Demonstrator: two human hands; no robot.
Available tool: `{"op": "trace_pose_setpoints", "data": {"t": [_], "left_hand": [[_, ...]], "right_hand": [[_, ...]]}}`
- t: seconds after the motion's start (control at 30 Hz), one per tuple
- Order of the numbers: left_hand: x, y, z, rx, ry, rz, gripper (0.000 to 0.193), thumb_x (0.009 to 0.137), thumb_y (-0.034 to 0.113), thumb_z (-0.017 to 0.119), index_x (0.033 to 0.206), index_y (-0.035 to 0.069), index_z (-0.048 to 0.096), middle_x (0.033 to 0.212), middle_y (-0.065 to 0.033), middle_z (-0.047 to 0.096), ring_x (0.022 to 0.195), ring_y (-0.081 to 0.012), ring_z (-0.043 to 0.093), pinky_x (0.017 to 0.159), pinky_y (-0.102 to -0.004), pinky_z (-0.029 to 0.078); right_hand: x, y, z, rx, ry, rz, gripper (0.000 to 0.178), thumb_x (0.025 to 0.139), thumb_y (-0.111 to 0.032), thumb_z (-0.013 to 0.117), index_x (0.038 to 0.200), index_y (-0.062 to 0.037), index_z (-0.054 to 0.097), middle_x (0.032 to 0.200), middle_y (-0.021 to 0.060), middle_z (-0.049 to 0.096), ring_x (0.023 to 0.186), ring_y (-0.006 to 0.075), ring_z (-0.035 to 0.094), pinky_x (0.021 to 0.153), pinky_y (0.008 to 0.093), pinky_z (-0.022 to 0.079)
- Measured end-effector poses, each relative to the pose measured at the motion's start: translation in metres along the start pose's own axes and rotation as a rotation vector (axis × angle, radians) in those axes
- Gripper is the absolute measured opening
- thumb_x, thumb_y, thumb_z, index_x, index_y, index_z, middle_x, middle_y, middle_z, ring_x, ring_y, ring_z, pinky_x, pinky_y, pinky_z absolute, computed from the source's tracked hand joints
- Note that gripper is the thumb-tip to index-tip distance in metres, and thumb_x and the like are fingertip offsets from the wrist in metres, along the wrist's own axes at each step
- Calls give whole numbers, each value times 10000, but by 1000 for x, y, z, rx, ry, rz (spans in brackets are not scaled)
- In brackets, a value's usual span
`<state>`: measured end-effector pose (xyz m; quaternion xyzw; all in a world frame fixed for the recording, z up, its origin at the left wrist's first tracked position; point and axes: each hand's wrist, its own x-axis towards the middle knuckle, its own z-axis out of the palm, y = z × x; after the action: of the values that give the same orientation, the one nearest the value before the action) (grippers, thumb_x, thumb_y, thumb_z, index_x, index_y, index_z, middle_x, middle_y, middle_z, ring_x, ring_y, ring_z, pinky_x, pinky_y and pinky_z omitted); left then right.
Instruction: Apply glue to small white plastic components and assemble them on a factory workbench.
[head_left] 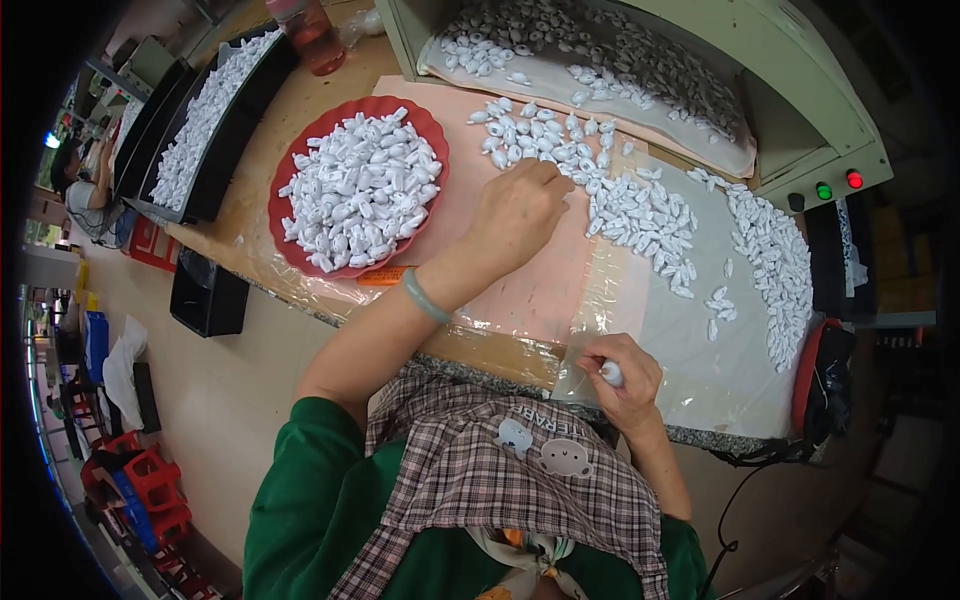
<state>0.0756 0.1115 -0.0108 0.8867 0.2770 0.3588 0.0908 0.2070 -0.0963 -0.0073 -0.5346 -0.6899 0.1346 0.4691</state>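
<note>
My left hand, with a pale bangle on its wrist, reaches over the pink mat. Its fingers are bent together at the near edge of a loose pile of small white moulded pieces; what they pinch, if anything, is hidden. Close to the table's front edge, my right hand is closed round a small white object with a rounded end, most of it covered by the fingers. Left of my left forearm stands a red scalloped bowl heaped with white pieces.
More white pieces lie in a middle cluster and a right-hand band. A pale green lit cabinet holds others at the back. Black trays and a bottle of pink liquid stand far left; a red-black pouch sits right.
</note>
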Motion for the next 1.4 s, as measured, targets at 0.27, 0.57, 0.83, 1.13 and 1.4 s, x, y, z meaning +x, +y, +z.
{"op": "trace_pose_setpoints", "data": {"t": [0.27,0.57,0.83,1.13,1.4], "left_hand": [[11,2,16,237,-65,35,130,703,59,620,832,52,603,784,-95,599,771,-255,604,659,-362,498],[-18,22,-31,-793,-259,-573,317,808,46,643,1119,-6,612,897,-83,642,769,-142,628,714,-270,518],[-57,38,-43,-1705,-276,-915,212,890,-10,555,1095,-35,605,1076,-161,639,970,-222,649,850,-289,539],[-72,48,-53,-1998,-367,-981,271,892,11,578,1152,-61,554,1165,-188,597,1116,-312,589,990,-350,483],[-76,58,-52,-1878,-388,-936,384,863,13,620,1235,-30,531,1152,-170,602,1104,-278,599,955,-310,492]], "right_hand": [[-4,3,-3,6,-5,34,259,628,82,689,863,3,613,760,110,643,657,243,640,576,309,513],[-9,8,-10,128,60,275,186,769,38,682,918,7,576,777,87,629,674,153,594,613,253,482],[1,6,-5,745,164,507,354,847,-74,603,1158,-38,438,981,117,546,702,119,518,562,221,424],[0,10,-17,635,174,447,257,836,-126,659,1030,-13,533,1058,96,469,694,133,558,469,195,372],[3,10,-16,797,407,471,422,774,-110,763,1098,-36,502,969,116,581,669,138,581,471,185,411]]}}
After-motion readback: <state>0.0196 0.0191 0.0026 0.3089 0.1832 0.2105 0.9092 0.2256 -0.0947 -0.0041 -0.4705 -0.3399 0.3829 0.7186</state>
